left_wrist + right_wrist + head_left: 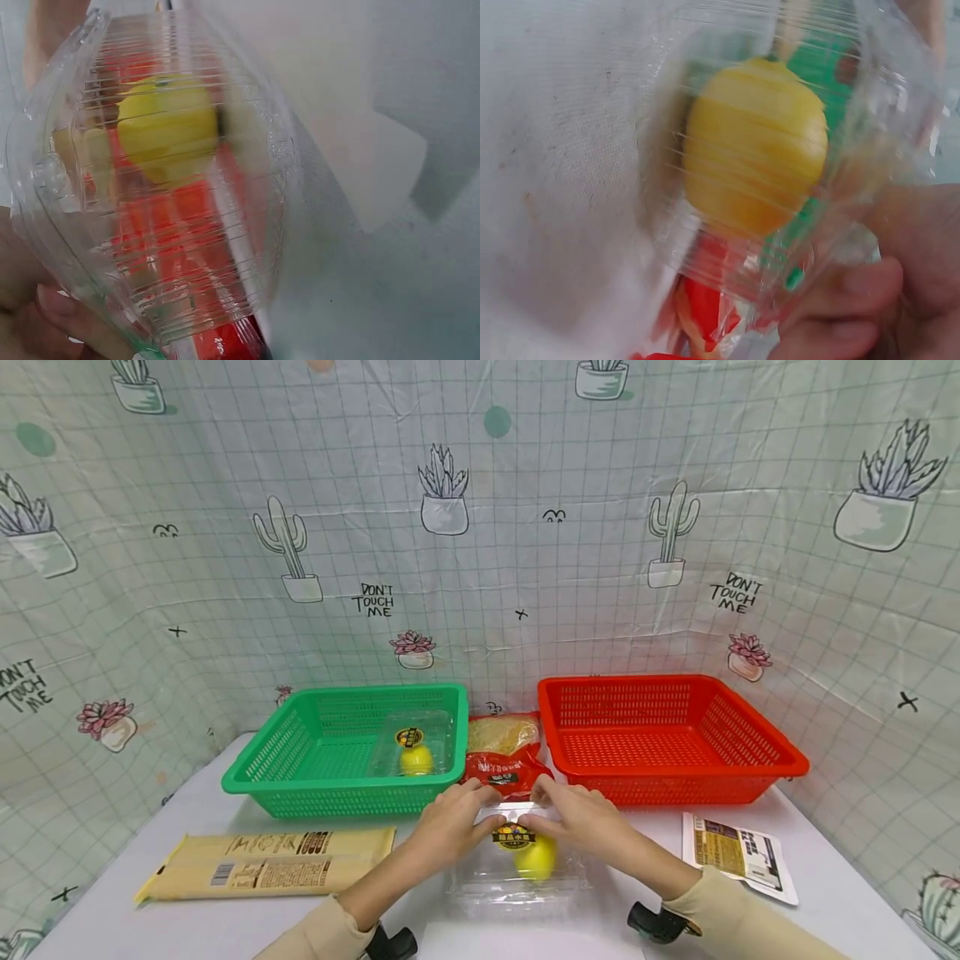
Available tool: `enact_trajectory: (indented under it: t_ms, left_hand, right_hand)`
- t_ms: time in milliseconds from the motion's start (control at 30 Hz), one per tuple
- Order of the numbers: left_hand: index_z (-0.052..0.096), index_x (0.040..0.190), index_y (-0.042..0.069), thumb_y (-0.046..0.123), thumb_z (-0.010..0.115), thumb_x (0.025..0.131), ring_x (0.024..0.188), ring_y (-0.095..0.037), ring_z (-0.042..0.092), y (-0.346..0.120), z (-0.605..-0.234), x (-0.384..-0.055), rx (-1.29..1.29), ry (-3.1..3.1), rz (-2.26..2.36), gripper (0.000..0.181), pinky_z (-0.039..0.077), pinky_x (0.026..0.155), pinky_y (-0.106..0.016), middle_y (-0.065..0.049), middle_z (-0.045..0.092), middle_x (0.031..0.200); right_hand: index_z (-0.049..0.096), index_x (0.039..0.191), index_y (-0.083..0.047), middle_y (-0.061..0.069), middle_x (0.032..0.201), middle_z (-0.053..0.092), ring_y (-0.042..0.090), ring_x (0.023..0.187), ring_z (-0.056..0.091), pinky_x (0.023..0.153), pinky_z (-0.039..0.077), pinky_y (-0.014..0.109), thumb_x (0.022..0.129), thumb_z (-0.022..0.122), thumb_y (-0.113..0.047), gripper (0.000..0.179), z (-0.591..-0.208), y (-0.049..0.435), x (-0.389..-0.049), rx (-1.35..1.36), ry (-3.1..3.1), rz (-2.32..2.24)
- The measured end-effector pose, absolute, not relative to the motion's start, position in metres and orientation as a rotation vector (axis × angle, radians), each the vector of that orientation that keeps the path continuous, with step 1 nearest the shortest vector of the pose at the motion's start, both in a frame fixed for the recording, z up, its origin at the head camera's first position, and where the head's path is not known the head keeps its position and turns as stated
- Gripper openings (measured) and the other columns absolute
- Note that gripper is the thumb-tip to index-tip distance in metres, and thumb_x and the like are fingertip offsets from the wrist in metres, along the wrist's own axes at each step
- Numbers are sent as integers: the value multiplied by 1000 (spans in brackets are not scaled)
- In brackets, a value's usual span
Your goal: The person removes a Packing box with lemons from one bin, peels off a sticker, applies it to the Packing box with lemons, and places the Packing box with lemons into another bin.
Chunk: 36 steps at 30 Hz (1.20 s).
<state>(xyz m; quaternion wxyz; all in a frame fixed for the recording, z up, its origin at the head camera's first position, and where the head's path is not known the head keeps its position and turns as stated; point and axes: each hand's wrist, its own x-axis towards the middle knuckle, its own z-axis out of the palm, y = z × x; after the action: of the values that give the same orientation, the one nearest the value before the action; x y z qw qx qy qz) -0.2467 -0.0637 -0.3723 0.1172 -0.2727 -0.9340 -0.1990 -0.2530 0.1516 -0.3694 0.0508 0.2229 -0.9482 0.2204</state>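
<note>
Both hands hold a clear plastic clamshell box (480, 881) at the near middle of the table. Inside it a yellow lemon-like fruit (536, 862) shows through the ribbed plastic. My left hand (452, 825) grips the far left part of the box, my right hand (583, 824) the far right. The thumbs lie beside a black and gold label (513, 837) on the lid, with the fingers curled over the far edge. In the left wrist view the fruit (166, 131) appears through the box; in the right wrist view curled fingers (840, 300) press at its edge.
A green basket (345, 793) at the back left holds another clear box (385, 752) with a yellow fruit. The red basket (675, 783) stands back right, a red food packet (501, 752) between them. A long beige packet (262, 866) lies left, a white pouch (738, 857) right.
</note>
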Motion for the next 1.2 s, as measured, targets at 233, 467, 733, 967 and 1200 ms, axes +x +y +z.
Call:
enact_trajectory:
  t_ms: [233,467,733,967,1200]
  left_hand:
    - [70,114,7,27,72,89,98,-22,63,-69,-370,-250,-869,-2760,-713,32,52,82,-36,-6,67,104]
    - [63,129,6,36,76,85,115,-28,57,-76,-365,-250,-913,-2856,-856,54,48,95,-51,-10,62,124]
    - [61,131,7,43,76,83,120,-32,56,-74,-366,-246,-879,-2905,-840,61,44,99,-57,-11,63,131]
    - [67,115,6,29,72,89,108,-28,64,-71,-367,-256,-913,-2833,-853,35,49,91,-46,-9,72,113]
    - [68,112,7,29,71,90,104,-27,67,-67,-367,-261,-903,-2836,-823,32,54,86,-43,-10,73,109]
  right_hand:
    - [60,108,-16,5,108,73,23,83,68,67,54,38,86,70,-49,41,-368,153,-254,682,-2929,712]
    - [58,121,-15,9,124,66,32,112,63,89,51,56,82,73,-53,56,-365,164,-251,770,-2963,840]
    - [58,118,-16,8,123,66,30,109,63,86,52,53,79,72,-59,60,-368,162,-250,784,-2953,816]
    - [60,109,-17,4,108,72,21,91,68,73,54,39,86,70,-51,43,-371,158,-256,754,-2903,761]
    - [59,102,-16,3,100,72,15,74,64,62,52,33,83,72,-52,43,-369,153,-259,648,-2934,724]
